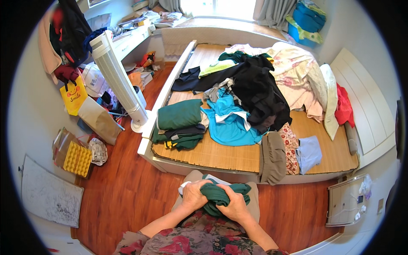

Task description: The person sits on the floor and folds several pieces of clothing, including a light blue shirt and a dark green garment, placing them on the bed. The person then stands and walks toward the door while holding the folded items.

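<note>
A bunched dark green garment with a ribbed-looking band is gathered over my lap. My left hand is closed on its left side, and my right hand grips it from the right with the thumb on top. Bits of white cloth show beside and behind it; whether they belong to the same garment I cannot tell. In front of me on the bed's bamboo mat is a folded stack with a green garment on top. Right of it lie a bright blue garment and a heap of black clothes.
Folded brown trousers hang over the bed's near edge, beside a floral cloth and a light blue folded garment. A white tower fan stands left of the bed. Bags, including a yellow one, line the left wall.
</note>
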Action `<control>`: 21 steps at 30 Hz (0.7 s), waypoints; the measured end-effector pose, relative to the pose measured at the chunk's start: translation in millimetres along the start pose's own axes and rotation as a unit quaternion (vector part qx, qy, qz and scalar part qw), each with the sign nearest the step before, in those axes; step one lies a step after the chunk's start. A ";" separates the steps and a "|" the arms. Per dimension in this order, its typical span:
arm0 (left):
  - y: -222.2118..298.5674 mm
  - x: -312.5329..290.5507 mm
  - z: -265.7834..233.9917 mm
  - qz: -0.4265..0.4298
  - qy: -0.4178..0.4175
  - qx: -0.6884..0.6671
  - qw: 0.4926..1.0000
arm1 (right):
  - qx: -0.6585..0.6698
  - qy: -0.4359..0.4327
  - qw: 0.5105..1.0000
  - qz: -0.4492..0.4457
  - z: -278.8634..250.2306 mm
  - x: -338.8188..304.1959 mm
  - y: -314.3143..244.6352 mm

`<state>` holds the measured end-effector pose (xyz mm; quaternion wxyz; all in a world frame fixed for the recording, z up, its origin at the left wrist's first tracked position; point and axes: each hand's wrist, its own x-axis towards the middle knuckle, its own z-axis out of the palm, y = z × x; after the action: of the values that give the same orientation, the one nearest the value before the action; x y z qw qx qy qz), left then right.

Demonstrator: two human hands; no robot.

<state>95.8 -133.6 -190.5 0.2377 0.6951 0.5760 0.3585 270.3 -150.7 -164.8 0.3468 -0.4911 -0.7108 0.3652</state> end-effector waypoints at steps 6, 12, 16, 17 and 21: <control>4.4 6.6 -12.8 0.066 0.035 0.039 0.996 | -0.098 -0.038 0.992 0.075 7.0 0.0 5.7; 11.4 -0.5 -16.7 0.040 -0.094 -0.028 0.994 | -0.190 0.000 0.974 0.126 15.0 -0.1 27.4; 12.1 -9.8 -6.5 -0.085 -0.214 -0.143 0.963 | -0.165 0.105 0.976 0.091 15.4 2.0 31.5; 14.0 -8.6 -6.5 -0.086 -0.215 -0.198 0.953 | -0.154 0.141 0.976 0.068 15.5 1.6 31.7; 29.5 0.4 -10.3 -0.065 -0.224 -0.329 0.915 | -0.143 0.204 0.968 0.032 8.9 5.0 25.3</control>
<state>106.4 -140.6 -162.0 0.5987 0.6010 0.4006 0.3462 272.5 -141.2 -190.3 0.3989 -0.6223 -0.6537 0.1623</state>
